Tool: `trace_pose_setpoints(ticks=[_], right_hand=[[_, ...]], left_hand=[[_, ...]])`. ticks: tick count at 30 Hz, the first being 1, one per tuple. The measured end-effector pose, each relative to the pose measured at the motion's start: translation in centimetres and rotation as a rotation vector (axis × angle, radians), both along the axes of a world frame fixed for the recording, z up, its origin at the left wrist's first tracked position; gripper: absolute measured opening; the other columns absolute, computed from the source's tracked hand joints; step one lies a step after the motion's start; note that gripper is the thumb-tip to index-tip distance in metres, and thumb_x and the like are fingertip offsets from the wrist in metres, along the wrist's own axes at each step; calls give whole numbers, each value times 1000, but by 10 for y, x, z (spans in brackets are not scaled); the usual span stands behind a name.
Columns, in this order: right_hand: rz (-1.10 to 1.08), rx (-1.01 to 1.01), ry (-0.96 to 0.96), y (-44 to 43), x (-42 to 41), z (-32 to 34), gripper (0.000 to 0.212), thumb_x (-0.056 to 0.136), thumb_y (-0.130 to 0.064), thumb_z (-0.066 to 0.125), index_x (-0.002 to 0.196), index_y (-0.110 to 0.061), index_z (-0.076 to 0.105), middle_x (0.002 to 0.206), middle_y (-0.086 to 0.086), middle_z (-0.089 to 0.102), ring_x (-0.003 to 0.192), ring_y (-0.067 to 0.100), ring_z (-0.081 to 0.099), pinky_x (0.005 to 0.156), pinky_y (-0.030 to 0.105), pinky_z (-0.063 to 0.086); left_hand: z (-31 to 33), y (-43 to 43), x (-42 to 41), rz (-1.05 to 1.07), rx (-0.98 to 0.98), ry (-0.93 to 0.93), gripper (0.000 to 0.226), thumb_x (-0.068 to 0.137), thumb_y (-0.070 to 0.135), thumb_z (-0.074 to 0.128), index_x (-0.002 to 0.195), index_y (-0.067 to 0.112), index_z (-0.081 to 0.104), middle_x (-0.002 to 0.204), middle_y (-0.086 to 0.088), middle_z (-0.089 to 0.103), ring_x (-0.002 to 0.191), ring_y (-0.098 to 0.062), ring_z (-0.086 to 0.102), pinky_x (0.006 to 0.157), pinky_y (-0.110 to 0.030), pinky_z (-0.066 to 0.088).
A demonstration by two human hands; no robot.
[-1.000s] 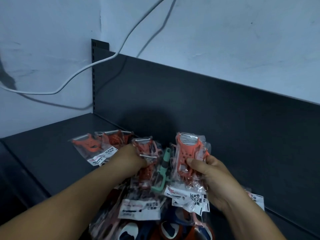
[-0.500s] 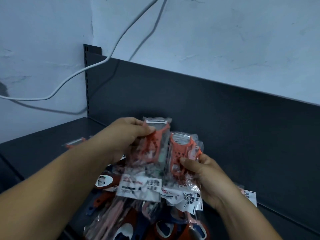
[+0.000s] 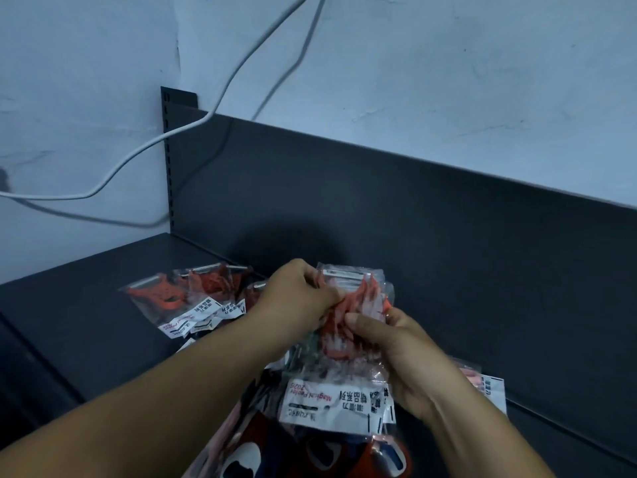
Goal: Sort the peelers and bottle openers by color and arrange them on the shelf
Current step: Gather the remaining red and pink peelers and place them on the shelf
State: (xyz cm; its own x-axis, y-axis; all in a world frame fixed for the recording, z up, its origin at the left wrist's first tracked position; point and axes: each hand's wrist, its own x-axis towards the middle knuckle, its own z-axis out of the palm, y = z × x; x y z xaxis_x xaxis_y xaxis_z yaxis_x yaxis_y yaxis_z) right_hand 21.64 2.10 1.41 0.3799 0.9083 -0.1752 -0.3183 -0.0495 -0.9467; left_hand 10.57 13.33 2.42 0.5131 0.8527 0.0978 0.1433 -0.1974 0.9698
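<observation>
Hands: two are shown, a left hand (image 3: 300, 298) and a right hand (image 3: 410, 357), both bare, reaching in from the lower edge.
Left grip: the fingers are curled and pinched onto the upper left edge of the held bundle (image 3: 355, 298), just beside the metal blades.
Right grip: thumb and fingers are closed round the middle of the same bundle from its right side.
Held bundle: orange peelers in clear, crinkled plastic sleeves are stacked face to face. At least two are counted; the full number cannot be told. Each body is forked orange plastic, crossed at the top by a bright metal blade. The bundle is held above the shelf (image 3: 86, 326), over the mixed pile (image 3: 262, 457).
Paper label (image 3: 331, 405): one white rectangle, printed in red and black, is seen at the bundle's lower end.
Sorted row (image 3: 172, 294): at least three orange peelers in like sleeves are laid flat and overlapping on the shelf, left of the left hand, blades toward the back panel (image 3: 413, 215).
Mixed pile: bagged items in orange, navy and pink are heaped beneath the forearms; they cannot be counted.
Lone packet (image 3: 493, 388): one sleeve with a white label is partly hidden behind the right wrist.
Shelf: one flat, matte, dark grey surface is shown, with a back panel of the same finish and one slotted upright (image 3: 167, 150).
Cable (image 3: 138, 157): one white round cord is hung in a sag across the pale wall (image 3: 448, 81).
</observation>
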Motion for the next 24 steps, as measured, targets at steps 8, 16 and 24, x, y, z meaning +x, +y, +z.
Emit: trace_pose_setpoints(ticks=[8,16,24], right_hand=[[-101,-105,-61,9,9,-4,33,82,-2,68,113,-2,59,99,20,73,94,38,70,94,56,49],[-103,-107,-30,15,10,-8,55,70,-4,74,121,-1,53,100,22,72,91,39,70,90,56,52],[-121,-122,-85,13,12,-10,57,66,-8,78,119,-4,55,100,19,73,97,40,68,97,61,46]], left_hand=[[-15,55,-36,184,127,338,30,90,34,59,72,9,57,62,-10,53,58,-22,53,59,-31,44],[-30,53,-39,151,192,743,40,80,55,63,65,19,54,69,0,55,72,-21,54,61,-25,38],[-34,43,-29,141,235,671,23,78,34,68,82,18,52,80,-2,59,76,-21,58,59,-28,41]])
